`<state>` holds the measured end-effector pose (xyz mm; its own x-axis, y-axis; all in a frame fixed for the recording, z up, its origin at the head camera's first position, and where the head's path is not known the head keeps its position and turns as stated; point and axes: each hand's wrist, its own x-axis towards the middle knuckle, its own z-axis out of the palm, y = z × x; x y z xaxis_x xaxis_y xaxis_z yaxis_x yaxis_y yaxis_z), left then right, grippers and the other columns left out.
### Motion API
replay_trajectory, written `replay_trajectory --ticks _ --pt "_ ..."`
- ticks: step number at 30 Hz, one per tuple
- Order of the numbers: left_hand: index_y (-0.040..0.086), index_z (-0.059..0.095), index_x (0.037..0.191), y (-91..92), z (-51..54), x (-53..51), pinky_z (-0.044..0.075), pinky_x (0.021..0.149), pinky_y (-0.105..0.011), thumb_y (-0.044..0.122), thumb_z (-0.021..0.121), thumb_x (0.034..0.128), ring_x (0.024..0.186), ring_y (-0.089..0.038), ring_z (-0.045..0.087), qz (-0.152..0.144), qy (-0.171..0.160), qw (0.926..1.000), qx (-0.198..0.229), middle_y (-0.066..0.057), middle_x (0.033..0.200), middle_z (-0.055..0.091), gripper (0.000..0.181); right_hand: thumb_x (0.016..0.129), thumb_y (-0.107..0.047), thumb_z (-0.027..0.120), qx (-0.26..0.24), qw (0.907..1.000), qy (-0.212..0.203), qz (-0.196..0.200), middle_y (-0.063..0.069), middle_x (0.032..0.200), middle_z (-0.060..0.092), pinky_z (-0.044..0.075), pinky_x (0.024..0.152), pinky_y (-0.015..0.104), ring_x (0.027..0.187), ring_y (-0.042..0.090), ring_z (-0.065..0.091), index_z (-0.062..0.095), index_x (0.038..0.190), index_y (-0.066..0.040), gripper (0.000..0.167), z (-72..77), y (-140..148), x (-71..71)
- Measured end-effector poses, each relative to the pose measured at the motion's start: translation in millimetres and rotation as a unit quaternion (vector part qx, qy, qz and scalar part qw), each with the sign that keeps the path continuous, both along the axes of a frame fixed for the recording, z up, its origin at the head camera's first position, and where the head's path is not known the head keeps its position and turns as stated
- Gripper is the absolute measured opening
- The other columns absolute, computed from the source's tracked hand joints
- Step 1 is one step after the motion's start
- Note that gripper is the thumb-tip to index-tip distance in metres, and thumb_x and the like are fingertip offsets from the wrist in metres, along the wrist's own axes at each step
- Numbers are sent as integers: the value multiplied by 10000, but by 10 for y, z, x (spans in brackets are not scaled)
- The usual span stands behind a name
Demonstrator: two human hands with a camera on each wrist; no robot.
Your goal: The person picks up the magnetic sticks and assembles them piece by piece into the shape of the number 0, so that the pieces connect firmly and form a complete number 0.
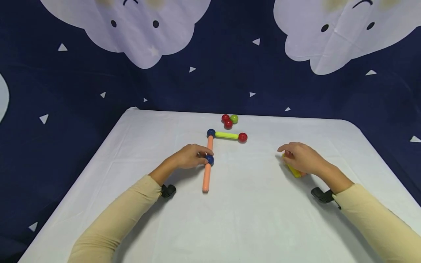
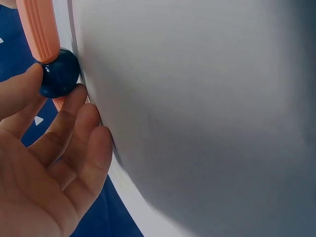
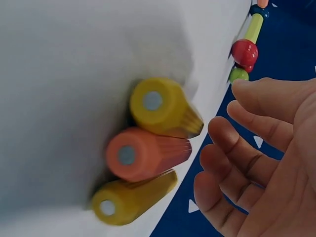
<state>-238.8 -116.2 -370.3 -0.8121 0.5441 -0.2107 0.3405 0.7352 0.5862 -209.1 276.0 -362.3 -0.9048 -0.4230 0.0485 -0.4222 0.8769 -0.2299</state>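
In the head view my left hand point(image 1: 192, 156) pinches a blue ball point(image 1: 209, 159) between thumb and fingers; the left wrist view shows that blue ball point(image 2: 60, 74) with an orange rod point(image 2: 39, 29) meeting it. Orange rods run from it both ways, one point(image 1: 206, 178) toward me, the other point(image 1: 210, 143) up to a second blue ball point(image 1: 211, 133). My right hand point(image 3: 261, 158), fingers relaxed and apart, hovers beside two yellow rods point(image 3: 157, 106) and an orange rod point(image 3: 148, 154) lying side by side, with a gap between hand and rods.
A yellow-green rod point(image 1: 227, 135) links the far blue ball to a red ball point(image 1: 242, 137). Behind it, two red balls point(image 1: 228, 124) and a green ball point(image 1: 234, 118) sit together near the far edge of the white table point(image 1: 263, 226).
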Motion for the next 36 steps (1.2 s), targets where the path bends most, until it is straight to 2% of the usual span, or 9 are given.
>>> replay_trajectory --ticks 8,15,18,23,30,36 --pt "187 657 1298 24 11 14 440 707 -240 171 646 954 872 -154 570 70 17 10000 -1 -83 1133 699 344 913 -134 664 5 9998 -184 -74 133 1039 685 533 840 486 911 268 619 669 1224 -36 325 110 -192 -244" --pt "202 655 1301 30 46 26 455 757 -266 191 643 958 954 -174 588 203 -77 9997 -66 -96 1225 688 343 927 -102 636 -650 9978 -120 -13 213 1189 655 488 936 518 1072 364 603 640 1252 -8 338 150 -507 -629" --pt "197 652 1312 34 40 19 438 748 -258 197 639 960 955 -168 575 164 -123 9998 -22 -94 1269 679 352 933 -110 623 -902 9957 -124 -157 220 1200 649 473 962 522 1094 367 589 633 1255 -5 339 146 -685 -799" --pt "204 659 1307 46 18 11 398 693 -252 197 641 957 901 -163 521 205 -208 9996 22 -53 1278 678 351 941 -131 614 -1175 9920 -134 -443 191 1125 636 462 964 501 1073 343 557 636 1259 -39 331 139 -979 -1037" --pt "199 658 1310 84 6 8 381 680 -252 191 642 954 869 -154 509 129 -266 9995 59 -45 1259 685 356 964 -151 585 -1069 9888 -550 -886 152 1115 588 466 945 468 1065 309 495 623 1311 -123 351 82 -1234 -1187" --pt "208 663 1300 56 17 -10 417 712 -248 194 648 953 927 -153 549 217 -261 9994 -28 -38 1261 688 348 963 -166 599 -894 9903 -597 -877 137 1144 573 461 988 485 1121 305 472 616 1336 -168 374 46 -1415 -1277"
